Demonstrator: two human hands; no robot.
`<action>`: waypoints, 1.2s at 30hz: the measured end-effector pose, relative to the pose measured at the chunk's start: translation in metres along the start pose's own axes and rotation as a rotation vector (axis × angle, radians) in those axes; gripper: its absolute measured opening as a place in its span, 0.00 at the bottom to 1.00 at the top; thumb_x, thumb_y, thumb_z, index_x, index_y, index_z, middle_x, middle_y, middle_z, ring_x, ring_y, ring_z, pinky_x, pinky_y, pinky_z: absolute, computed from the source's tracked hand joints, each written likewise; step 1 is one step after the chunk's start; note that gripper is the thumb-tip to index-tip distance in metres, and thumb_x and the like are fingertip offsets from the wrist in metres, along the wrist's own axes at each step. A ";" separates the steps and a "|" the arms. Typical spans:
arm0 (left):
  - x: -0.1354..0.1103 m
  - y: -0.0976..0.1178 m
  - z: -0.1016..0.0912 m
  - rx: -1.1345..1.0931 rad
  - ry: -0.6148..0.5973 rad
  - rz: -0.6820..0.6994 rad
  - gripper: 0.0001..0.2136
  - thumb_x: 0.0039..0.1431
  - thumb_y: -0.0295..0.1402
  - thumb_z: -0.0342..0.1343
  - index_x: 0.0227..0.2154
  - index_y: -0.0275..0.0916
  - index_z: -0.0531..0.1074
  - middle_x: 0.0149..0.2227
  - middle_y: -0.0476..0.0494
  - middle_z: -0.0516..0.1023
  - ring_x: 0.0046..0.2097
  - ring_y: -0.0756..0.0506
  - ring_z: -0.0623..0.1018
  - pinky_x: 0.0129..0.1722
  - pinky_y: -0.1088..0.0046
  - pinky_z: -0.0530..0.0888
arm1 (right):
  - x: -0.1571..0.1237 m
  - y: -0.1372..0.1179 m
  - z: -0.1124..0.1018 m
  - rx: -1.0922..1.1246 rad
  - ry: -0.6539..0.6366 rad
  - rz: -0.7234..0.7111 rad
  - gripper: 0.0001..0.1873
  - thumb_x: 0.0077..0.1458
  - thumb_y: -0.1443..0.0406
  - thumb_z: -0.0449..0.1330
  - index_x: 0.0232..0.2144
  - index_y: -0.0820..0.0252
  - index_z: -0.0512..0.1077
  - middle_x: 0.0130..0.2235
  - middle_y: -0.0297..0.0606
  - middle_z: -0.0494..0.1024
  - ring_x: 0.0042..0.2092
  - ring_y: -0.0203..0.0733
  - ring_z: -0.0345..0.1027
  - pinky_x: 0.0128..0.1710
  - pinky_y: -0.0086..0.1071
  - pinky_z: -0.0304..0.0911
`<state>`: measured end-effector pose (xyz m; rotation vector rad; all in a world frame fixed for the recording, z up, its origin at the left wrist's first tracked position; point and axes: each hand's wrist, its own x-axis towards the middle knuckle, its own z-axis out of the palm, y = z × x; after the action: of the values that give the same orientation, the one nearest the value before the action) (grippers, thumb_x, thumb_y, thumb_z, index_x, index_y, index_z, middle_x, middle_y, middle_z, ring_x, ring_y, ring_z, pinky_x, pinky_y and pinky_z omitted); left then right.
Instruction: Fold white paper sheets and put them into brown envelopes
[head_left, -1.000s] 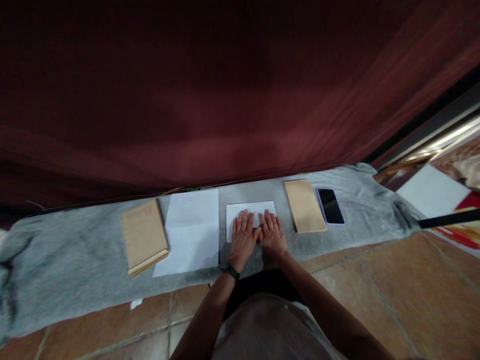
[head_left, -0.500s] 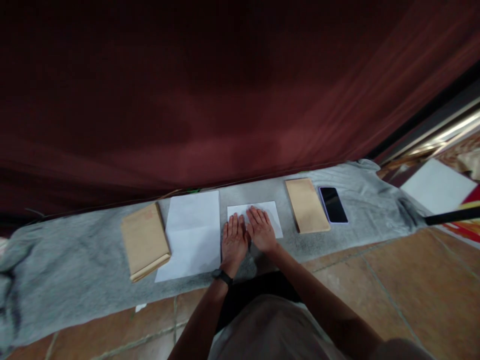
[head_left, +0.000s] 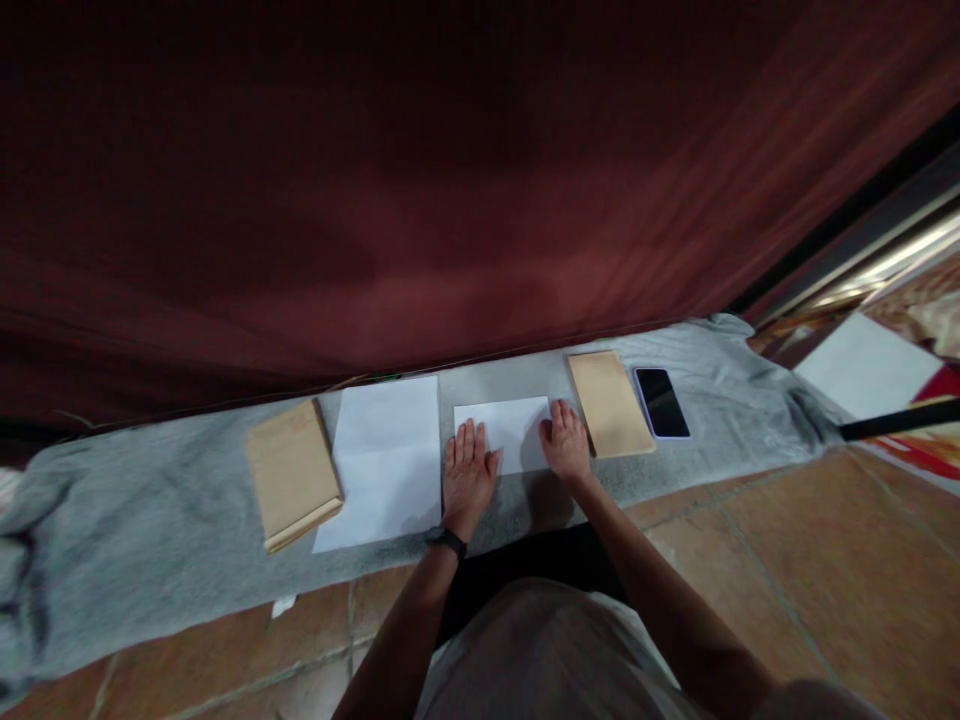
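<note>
A small folded sheet of white paper (head_left: 517, 432) lies on the grey cloth in front of me. My left hand (head_left: 469, 475) rests flat over its left end, fingers stretched out and thumb apart. Over the right end lies my right hand (head_left: 566, 445), also flat, its fingers pointing away from me. Between the two hands the middle of the paper shows. To the left is a larger white sheet (head_left: 386, 460) with a crease across it. A brown envelope (head_left: 613, 405) lies just right of my right hand.
A stack of brown envelopes (head_left: 292, 475) lies left of the large sheet. A phone (head_left: 662, 403) lies at the right on the grey cloth (head_left: 150, 540). Behind the cloth rises a dark red curtain (head_left: 450, 250). A tiled floor (head_left: 787, 550) runs along the near side.
My right hand has slid right across the folded paper to its right end, away from my left hand. The left hand stays nearly in place. The view has shifted slightly.
</note>
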<state>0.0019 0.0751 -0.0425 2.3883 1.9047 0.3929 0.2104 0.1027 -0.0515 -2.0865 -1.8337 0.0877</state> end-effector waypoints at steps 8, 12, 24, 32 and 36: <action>0.001 -0.001 0.003 -0.005 0.021 0.000 0.29 0.71 0.41 0.41 0.69 0.31 0.54 0.71 0.31 0.53 0.72 0.37 0.52 0.69 0.51 0.53 | -0.004 -0.007 -0.019 0.350 -0.165 0.301 0.18 0.56 0.66 0.56 0.48 0.67 0.72 0.41 0.49 0.78 0.42 0.48 0.72 0.43 0.35 0.64; 0.000 -0.002 0.001 -0.048 0.025 -0.008 0.29 0.71 0.42 0.41 0.68 0.30 0.56 0.70 0.31 0.54 0.72 0.37 0.53 0.70 0.51 0.53 | -0.001 -0.011 -0.028 0.449 -0.199 0.290 0.10 0.55 0.64 0.55 0.33 0.63 0.75 0.27 0.37 0.76 0.31 0.41 0.70 0.31 0.29 0.61; 0.010 0.038 -0.055 -1.357 0.058 -0.451 0.29 0.71 0.51 0.33 0.68 0.43 0.55 0.64 0.37 0.68 0.62 0.43 0.72 0.53 0.63 0.76 | -0.015 -0.063 -0.144 0.223 0.115 -0.241 0.20 0.68 0.64 0.47 0.57 0.55 0.71 0.52 0.44 0.77 0.52 0.49 0.70 0.52 0.38 0.63; 0.002 0.024 -0.043 -1.448 0.040 -0.639 0.20 0.52 0.44 0.61 0.43 0.37 0.73 0.37 0.43 0.81 0.39 0.44 0.81 0.38 0.68 0.77 | -0.077 -0.095 -0.082 0.278 -0.182 -0.451 0.19 0.68 0.62 0.50 0.57 0.57 0.71 0.55 0.41 0.77 0.53 0.45 0.71 0.54 0.38 0.65; -0.003 -0.001 -0.025 -1.259 0.080 -0.655 0.12 0.47 0.38 0.58 0.35 0.37 0.73 0.29 0.48 0.77 0.33 0.45 0.78 0.36 0.68 0.75 | -0.086 -0.075 -0.062 0.346 -0.154 -0.479 0.20 0.68 0.60 0.51 0.58 0.58 0.69 0.58 0.42 0.74 0.58 0.44 0.68 0.57 0.37 0.63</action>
<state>-0.0059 0.0697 -0.0194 0.9223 1.5296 1.1507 0.1433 0.0126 0.0131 -1.4069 -2.1752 0.4174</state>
